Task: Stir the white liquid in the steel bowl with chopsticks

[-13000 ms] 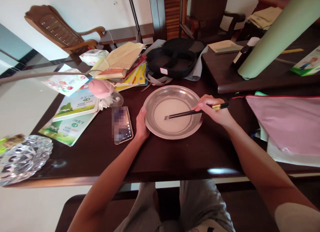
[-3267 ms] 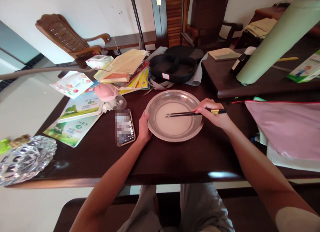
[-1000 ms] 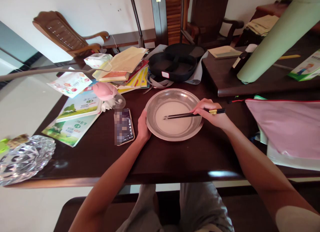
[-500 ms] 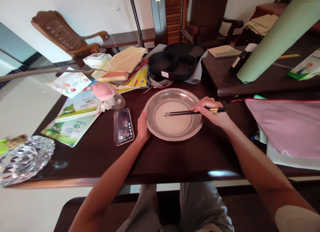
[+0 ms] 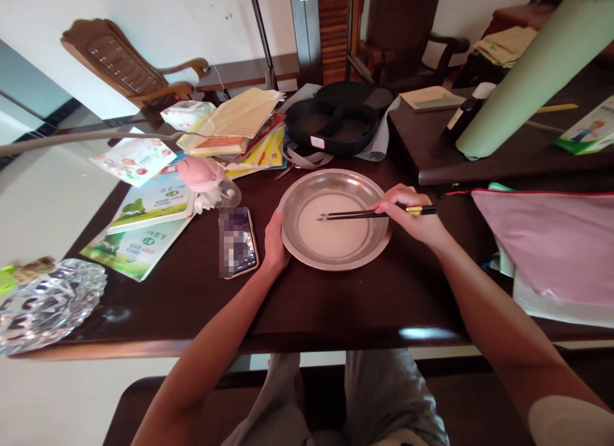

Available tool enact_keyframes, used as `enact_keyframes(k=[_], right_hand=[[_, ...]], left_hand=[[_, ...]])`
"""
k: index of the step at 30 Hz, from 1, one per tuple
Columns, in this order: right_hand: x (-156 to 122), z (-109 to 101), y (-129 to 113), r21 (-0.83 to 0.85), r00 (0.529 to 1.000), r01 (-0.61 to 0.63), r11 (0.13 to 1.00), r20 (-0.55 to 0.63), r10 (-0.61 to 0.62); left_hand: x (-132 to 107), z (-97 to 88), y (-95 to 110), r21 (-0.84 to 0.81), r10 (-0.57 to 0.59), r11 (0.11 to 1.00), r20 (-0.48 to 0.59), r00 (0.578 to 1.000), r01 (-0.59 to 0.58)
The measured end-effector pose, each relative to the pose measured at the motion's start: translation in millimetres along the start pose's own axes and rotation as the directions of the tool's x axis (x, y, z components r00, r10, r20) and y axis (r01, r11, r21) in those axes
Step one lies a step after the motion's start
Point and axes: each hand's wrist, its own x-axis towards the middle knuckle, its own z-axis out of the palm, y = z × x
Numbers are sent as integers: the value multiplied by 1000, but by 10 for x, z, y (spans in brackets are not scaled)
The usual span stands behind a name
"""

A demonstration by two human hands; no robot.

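A wide, shallow metal bowl point(image 5: 378, 244) stands on the dark table and holds a milky white liquid point(image 5: 330, 238). Against its left rim lies my left hand point(image 5: 277, 241), gripping the side, its fingers partly hidden by the bowl. My right hand point(image 5: 412, 212) is closed round a pair of black chopsticks point(image 5: 355, 214) with gold bands near the back ends. They slant almost level over the bowl from the right, tips at the liquid left of the middle. Whether the tips dip below the surface is hard to tell.
Left of the bowl are a phone point(image 5: 238, 241), a pink-capped bottle point(image 5: 204, 177), books point(image 5: 148, 209) and a cut-glass dish point(image 5: 52, 305). Behind it sits an open black case point(image 5: 330, 123). On the right lie a pink pouch point(image 5: 551, 241) and a tall green cylinder point(image 5: 532, 81).
My right hand and the chopsticks have shifted very slightly to the right over the bowl. The left hand and the bowl stay in place.
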Motion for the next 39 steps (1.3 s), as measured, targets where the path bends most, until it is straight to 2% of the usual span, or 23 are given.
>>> enact_keyframes(k=[3,5,8,11,13,16,18,20,22,26,28,30,33,36,39], right_hand=[[2,-122,30,61,988,-55,997,-144,63],[-6,-168,20,146,982,-65,987,-169,89],[-21,-114,-21,172,994,-52,984,-84,67],[-15,-12,-36,92,999,-22,995,36,19],[0,-2,-18,33,999,-1,999,53,-1],[12,-93,16,5,997,-24,1000,-68,24],[5,-162,17,82,984,-39,996,-170,53],[-8,-179,-6,177,976,-35,984,-204,71],[-18,-131,-41,201,987,-49,978,-142,79],[-6,8,-78,66,998,-52,996,47,49],[6,4,-63,6,999,-26,1000,33,26],[10,-57,-39,-14,997,-45,999,-58,44],[-4,-149,-25,82,980,-83,993,-175,96],[-20,-121,-56,170,987,-91,981,-112,111],[-12,-20,-92,112,997,-81,990,17,79]], left_hand=[[-2,-6,7,34,9,999,-10,1000,-9],[-4,-9,15,54,12,998,-16,1000,-11],[0,-15,8,45,-3,999,-19,1000,4],[7,-15,-11,14,-24,1000,-10,1000,24],[6,-7,-11,10,-22,1000,-2,1000,22],[-9,10,16,47,10,999,-16,1000,-9],[-21,16,40,80,33,996,-22,999,-31],[-28,15,52,94,40,995,-17,999,-38],[-27,10,48,86,29,996,-18,999,-27],[-10,2,15,52,-1,999,-26,1000,3],[-2,0,7,39,-7,999,-16,1000,8],[1,-6,7,42,-8,999,-8,1000,8],[-1,-19,15,63,-2,998,-5,1000,2],[-7,-28,19,74,2,997,-6,1000,-1],[-11,-19,17,77,2,997,-11,1000,-1]])
